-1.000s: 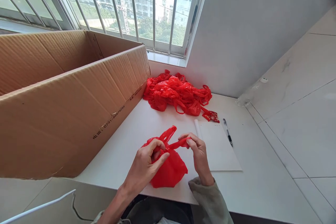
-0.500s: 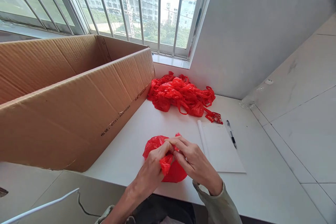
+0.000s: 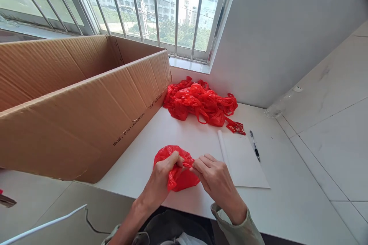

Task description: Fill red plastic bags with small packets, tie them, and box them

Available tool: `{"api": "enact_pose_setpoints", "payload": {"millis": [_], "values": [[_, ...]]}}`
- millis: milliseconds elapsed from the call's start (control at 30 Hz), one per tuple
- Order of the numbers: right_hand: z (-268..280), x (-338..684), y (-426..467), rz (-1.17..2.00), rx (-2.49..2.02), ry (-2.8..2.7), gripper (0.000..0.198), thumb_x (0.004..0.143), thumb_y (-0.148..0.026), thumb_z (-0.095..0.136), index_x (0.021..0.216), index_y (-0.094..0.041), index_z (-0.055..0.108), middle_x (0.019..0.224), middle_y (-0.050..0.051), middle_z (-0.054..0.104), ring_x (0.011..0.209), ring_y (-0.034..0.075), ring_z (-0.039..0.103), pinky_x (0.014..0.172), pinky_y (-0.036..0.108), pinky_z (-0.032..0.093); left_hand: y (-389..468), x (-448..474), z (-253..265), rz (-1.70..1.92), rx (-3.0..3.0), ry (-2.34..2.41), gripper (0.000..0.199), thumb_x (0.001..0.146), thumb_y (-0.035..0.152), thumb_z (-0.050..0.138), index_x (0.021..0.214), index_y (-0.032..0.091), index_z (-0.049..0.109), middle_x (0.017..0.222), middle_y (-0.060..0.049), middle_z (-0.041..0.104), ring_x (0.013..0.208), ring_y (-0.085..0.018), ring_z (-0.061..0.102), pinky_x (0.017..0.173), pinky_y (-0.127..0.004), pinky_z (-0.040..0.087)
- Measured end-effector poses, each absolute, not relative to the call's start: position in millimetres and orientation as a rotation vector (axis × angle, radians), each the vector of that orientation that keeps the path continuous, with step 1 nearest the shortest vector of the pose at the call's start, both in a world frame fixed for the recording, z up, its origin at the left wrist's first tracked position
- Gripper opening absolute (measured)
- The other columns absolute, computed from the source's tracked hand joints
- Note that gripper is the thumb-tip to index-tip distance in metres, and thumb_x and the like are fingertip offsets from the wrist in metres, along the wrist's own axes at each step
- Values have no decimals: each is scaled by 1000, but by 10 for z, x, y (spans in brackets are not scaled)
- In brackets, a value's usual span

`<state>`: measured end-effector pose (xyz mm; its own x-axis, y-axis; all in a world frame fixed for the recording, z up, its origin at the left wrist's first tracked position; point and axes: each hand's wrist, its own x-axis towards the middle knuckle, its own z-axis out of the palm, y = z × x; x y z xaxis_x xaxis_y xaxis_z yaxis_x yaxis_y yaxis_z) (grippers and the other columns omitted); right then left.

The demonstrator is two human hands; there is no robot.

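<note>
both grips pinched on a crinkly red plastic bag (image 3: 172, 168), left hand (image 3: 161, 182), right hand (image 3: 215, 180), smooth white table (image 3: 287, 206)

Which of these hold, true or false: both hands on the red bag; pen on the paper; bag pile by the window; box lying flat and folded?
1. Both hands, left hand and right hand, grip the red bag. True.
2. The pen lies on the paper sheet. False: it lies beside it, on the table.
3. The pile of red bags lies near the window corner. True.
4. The cardboard box is flattened. False: it stands open.
</note>
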<state>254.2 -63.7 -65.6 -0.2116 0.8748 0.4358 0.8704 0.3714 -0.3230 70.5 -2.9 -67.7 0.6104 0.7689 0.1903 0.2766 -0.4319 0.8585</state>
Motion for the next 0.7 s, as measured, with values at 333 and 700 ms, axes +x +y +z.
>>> {"api": "enact_pose_setpoints", "payload": {"millis": [333,700], "values": [[-705,2479,-780,244,-1483,-2013,16,93,-24,53,82,-23,64,100,5,62,84,19,50,72,34,42,61,673,-715,771,1626,775,28,79,29,68,69,18,44,75,1,56,69,-14,50,65,-25,40],[-835,2261,-440,934,-1235,-1410,24,94,-24,49,102,-24,71,92,2,70,83,15,63,73,26,48,-71,672,-756,936,2216,721,20,95,13,39,77,19,45,70,1,51,63,-13,46,60,-23,39]]}}
